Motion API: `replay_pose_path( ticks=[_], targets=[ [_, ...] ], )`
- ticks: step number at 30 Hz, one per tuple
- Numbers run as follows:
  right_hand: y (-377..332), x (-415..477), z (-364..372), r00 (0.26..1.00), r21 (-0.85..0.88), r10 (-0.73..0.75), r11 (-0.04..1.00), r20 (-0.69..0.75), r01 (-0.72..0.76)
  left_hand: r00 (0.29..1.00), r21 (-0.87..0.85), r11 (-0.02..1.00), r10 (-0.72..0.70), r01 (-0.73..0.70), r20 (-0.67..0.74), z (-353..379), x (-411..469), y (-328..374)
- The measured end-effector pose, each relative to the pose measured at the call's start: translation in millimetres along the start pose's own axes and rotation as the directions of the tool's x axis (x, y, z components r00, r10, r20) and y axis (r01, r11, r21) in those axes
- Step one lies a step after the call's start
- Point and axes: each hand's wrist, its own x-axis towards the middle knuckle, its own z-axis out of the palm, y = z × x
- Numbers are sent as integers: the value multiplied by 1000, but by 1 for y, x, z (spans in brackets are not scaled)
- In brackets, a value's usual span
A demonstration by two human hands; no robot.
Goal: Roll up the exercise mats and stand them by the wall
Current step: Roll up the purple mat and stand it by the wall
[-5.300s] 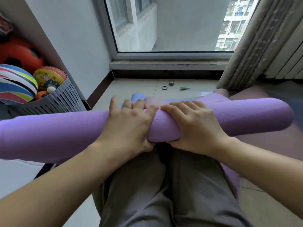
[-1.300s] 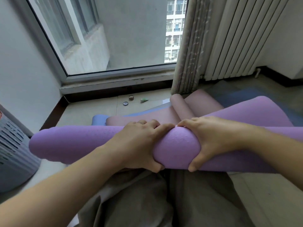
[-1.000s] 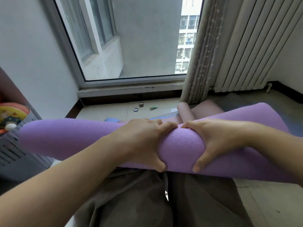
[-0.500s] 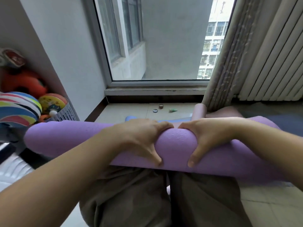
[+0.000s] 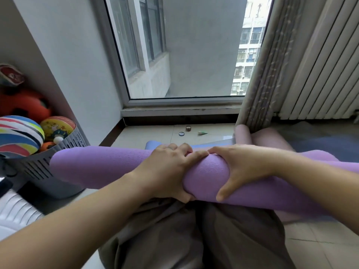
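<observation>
"Purple mat [image 5: 108, 167], rolled into a thick tube. We hold it crosswise above our lap [image 5: 174, 239], its left end out by the grey basket [image 5: 38, 167] and its right end running off the edge of view. Where do our hands sit?"

"Side by side at the middle. Our left hand [image 5: 167, 171] wraps over the top, thumb tucked underneath. Our right hand [image 5: 244, 167] clamps it the same way, thumb down the near face. Both are closed tight around the roll, forefingers almost meeting."

"And the other mats?"

"On the tiled floor [image 5: 320, 247] beyond our knuckles: a pink mat [image 5: 241, 134], partly rolled, just beside the curtain [image 5: 260, 84], and a blue mat [image 5: 152, 145] whose end shows past our left hand."

"The basket?"

"It holds coloured balls [image 5: 56, 127] and stands near the white wall [image 5: 77, 65], left of the window [image 5: 194, 55]."
</observation>
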Motion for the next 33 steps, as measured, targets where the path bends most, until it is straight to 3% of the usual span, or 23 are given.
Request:
replay_pose_path(
  ticks=[4,7,12,17,22,25,27,30,33],
  targets=[
    [-8,-18,-5,942,-169,-90,985,-323,36,993,121,991,74,-63,-94,-17,5,-10],
    [-7,-26,-18,918,-164,-112,985,-381,52,982,189,981,69,-35,-174,-34,4,-9],
    [-7,-29,2,974,-128,-166,981,-154,147,999,95,995,4,-7,34,-22,-24,20],
    [-11,-17,55,982,-27,-178,983,70,180,964,-100,994,-22,50,264,28,-45,40],
    [-12,-12,54,982,-41,-170,984,76,174,953,-280,954,-16,105,302,35,-45,23],
    [-21,-18,64,978,-211,-206,958,-25,196,900,-427,887,30,177,436,35,-30,2],
    [-24,-13,73,977,-220,-205,957,-53,189,850,-501,831,68,242,522,34,-21,-12],
    [-13,9,66,988,-67,-154,986,-1,154,878,-456,862,28,221,478,31,-17,-17],
    [1,29,50,988,121,-124,986,94,112,971,-127,991,-5,37,241,43,-22,2]
  ],
)
